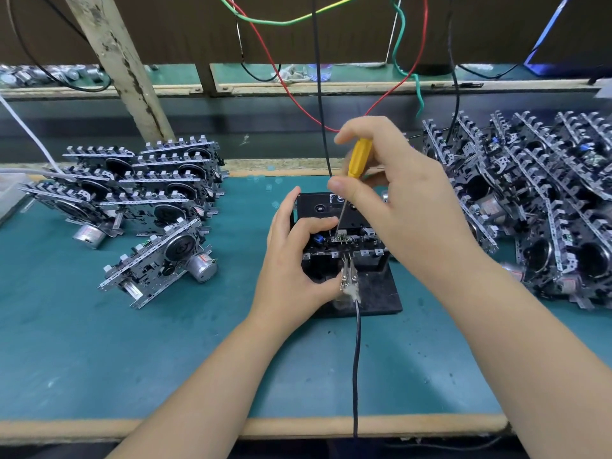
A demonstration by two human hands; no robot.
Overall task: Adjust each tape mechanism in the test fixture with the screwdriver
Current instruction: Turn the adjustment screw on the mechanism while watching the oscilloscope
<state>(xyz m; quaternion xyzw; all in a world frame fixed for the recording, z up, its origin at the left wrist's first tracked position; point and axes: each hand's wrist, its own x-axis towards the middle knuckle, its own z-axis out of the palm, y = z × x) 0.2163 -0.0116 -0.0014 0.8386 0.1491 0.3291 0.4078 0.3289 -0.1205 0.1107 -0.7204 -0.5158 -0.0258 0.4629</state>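
A tape mechanism (344, 241) with a black cassette sits in the black test fixture (377, 293) at the middle of the green bench. My right hand (397, 193) pinches a yellow-handled screwdriver (359, 157) upright, its thin blade reaching down to a small metal part on the mechanism's front. My left hand (291, 260) grips the mechanism's left end, thumb on top and fingers curled round its side. Metal clips (349, 276) on a black cable are attached at the front of the mechanism.
A neat stack of tape mechanisms (149, 183) lies at the left, with one mechanism (162, 260) apart in front of it. A large heap of mechanisms (543, 207) fills the right. Red, green and black wires (318, 77) hang over the fixture. The bench edge (298, 425) runs along the front.
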